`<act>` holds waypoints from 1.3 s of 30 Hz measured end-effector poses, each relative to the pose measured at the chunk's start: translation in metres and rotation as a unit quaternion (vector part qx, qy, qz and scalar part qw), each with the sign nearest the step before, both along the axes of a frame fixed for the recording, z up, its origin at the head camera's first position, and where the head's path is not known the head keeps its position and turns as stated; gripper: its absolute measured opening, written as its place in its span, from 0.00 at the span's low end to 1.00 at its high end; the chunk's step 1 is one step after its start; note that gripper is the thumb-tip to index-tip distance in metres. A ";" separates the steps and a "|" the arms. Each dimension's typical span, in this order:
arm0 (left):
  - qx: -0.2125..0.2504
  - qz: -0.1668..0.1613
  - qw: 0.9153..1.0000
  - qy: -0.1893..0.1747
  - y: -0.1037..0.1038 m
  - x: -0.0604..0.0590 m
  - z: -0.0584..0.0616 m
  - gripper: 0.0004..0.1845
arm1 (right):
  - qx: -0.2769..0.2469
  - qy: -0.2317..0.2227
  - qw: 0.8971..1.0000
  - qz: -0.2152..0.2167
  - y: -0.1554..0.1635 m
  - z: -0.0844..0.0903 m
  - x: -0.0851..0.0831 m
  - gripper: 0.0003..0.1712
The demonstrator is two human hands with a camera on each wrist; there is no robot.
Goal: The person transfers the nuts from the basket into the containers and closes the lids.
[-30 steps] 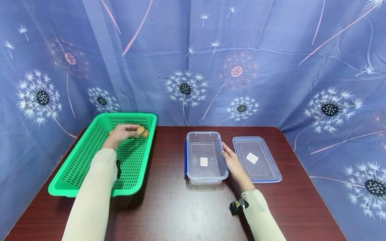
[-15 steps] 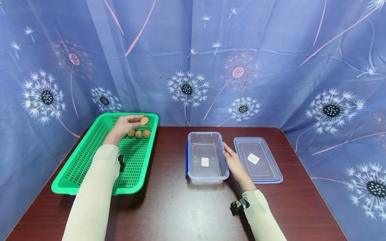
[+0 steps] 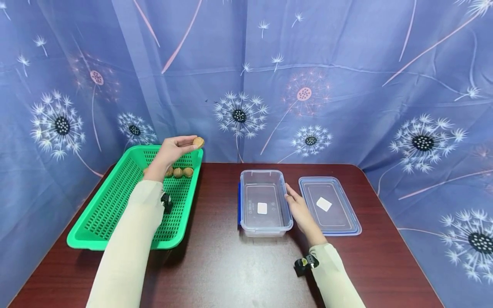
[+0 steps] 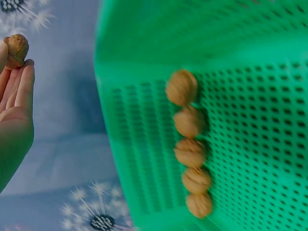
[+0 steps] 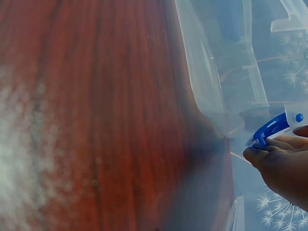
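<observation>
I am seeing my left hand [image 3: 172, 149] pinching one walnut [image 3: 198, 142] at its fingertips, lifted above the far rim of the green basket [image 3: 115, 201]. Five more walnuts [image 4: 191, 143] are lying in a row inside the basket's far end. Right of the basket, my right hand [image 3: 298, 208] is resting with relaxed fingers against the clear container [image 3: 264, 204]; its lid [image 3: 329, 205] is lying just beyond.
</observation>
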State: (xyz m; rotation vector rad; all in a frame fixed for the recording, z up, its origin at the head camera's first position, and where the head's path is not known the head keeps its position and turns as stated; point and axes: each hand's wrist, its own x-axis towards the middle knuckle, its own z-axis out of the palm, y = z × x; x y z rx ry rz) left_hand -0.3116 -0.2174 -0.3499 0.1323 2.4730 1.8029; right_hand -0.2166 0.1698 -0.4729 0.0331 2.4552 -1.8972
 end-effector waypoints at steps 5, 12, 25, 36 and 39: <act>0.049 0.003 0.999 0.011 0.025 -0.001 0.009 0.26 | 0.002 -0.002 1.000 -0.002 0.000 -0.002 0.000 0.28; 0.093 0.020 0.995 0.027 0.059 -0.001 0.020 0.24 | 0.002 -0.002 1.000 -0.003 0.001 -0.003 0.001 0.28; 0.136 -0.013 0.990 0.026 0.112 0.012 0.020 0.24 | -0.007 -0.003 1.000 -0.004 0.000 -0.002 0.001 0.28; 0.115 -0.070 0.991 0.007 0.150 0.028 -0.004 0.23 | -0.013 0.004 1.000 -0.007 0.000 -0.001 -0.001 0.28; 0.105 -0.082 0.991 0.006 0.160 0.032 -0.012 0.22 | -0.015 0.004 1.000 -0.009 0.000 -0.002 0.000 0.28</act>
